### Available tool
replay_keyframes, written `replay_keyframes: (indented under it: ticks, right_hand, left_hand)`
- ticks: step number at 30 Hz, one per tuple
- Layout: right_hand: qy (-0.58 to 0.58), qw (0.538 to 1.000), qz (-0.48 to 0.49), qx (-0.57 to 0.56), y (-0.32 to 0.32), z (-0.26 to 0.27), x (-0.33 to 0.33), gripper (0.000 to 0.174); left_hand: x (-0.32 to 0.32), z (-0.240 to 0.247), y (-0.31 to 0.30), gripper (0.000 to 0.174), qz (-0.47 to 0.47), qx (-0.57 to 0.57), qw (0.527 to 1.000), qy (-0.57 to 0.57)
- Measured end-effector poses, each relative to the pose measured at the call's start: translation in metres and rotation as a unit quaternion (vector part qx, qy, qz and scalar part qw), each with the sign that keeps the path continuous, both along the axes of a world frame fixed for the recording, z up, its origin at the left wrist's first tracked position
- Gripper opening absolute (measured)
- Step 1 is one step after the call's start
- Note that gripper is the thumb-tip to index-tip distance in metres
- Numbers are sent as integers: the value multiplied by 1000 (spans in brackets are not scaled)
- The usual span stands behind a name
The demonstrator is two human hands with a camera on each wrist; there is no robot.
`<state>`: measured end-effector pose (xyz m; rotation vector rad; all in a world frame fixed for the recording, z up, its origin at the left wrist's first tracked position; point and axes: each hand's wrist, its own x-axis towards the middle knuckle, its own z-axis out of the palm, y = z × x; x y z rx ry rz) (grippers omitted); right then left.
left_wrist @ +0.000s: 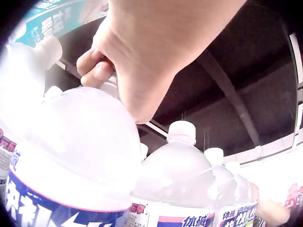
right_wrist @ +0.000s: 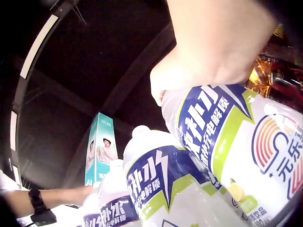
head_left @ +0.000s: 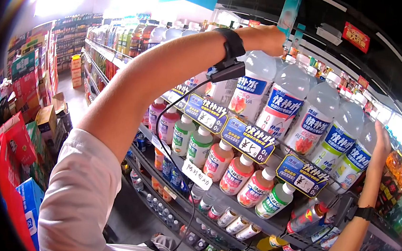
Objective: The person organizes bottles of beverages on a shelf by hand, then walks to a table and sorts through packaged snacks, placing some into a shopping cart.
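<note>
A white sleeve [head_left: 81, 186] covers the person's upper left arm, closest to the head camera. A black wristband [head_left: 230, 44] circles the left wrist, and a black cable [head_left: 168, 110] hangs from it across the arm. A second dark strap [head_left: 364, 213] sits on the right wrist.

Below the top shelf's front edge, small white-capped bottles [head_left: 237, 175] line the shelf beneath, with a handwritten paper tag [head_left: 197, 174] at that lower shelf's front edge. A red bottle [head_left: 306, 218] leans toward the right end of the same level. Blue-and-yellow price cards [head_left: 249, 140] run along the top shelf's front edge.

Just behind those cards stand big clear bottles with white tops. The left hand [head_left: 266, 39] reaches over the guava-label bottle [head_left: 250, 89] in the front row, its fingers curled round the neck. Three more big bottles [head_left: 313, 121] stand between it and the rainbow-label bottle [right_wrist: 265, 142], toward the right end of the shelf. The right hand [head_left: 381, 143] touches the outer side of that bottle's upper part; its fingertips are hidden in the right wrist view, so whether it grips cannot be told.

Farther off, yellow boxes [head_left: 76, 69] are stacked in the aisle past the shelf's left end, and a red sign [head_left: 356, 37] hangs from the ceiling.
</note>
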<state>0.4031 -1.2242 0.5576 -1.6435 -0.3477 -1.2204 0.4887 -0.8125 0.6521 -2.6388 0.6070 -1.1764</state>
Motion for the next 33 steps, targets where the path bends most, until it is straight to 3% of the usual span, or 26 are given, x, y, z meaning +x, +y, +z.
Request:
replay_keyframes:
  ticks: [4,5,8,9,12,13,16,18,20,33]
  right_hand:
    - [-11,1000,11,-18,-6,0,5,40]
    - [-11,1000,13,-20,-10,1,8,40]
    - [-5,1000,8,-21,-6,0,4,42]
    - [6,1000,13,-7,-5,0,5,42]
    - [26,1000,14,-2,-11,-2,8,43]
    - [30,999,12,-8,-11,-1,8,44]
    - [18,1000,-1,-23,-2,-1,0,44]
    - [13,999,-13,-30,-3,-1,1,43]
    - [12,999,-18,-28,-7,-1,5,43]
    - [-6,999,-30,-38,-12,-2,10,45]
  left_hand:
    - [-34,-4,-7,67,20,2,1000,-1]
    - [-42,2,-13,74,68,4,997,27]
    - [-32,18,-1,77,57,-110,992,-34]
    - [-23,23,11,81,55,-105,991,-68]
    - [9,32,46,82,32,-90,995,-20]
    - [12,33,52,82,84,-71,993,31]
    - [22,12,80,82,-7,-62,992,113]
    - [25,0,83,70,46,-24,992,112]
    - [22,-7,86,62,-9,13,1000,17]
    - [10,-12,68,55,33,-68,996,-57]
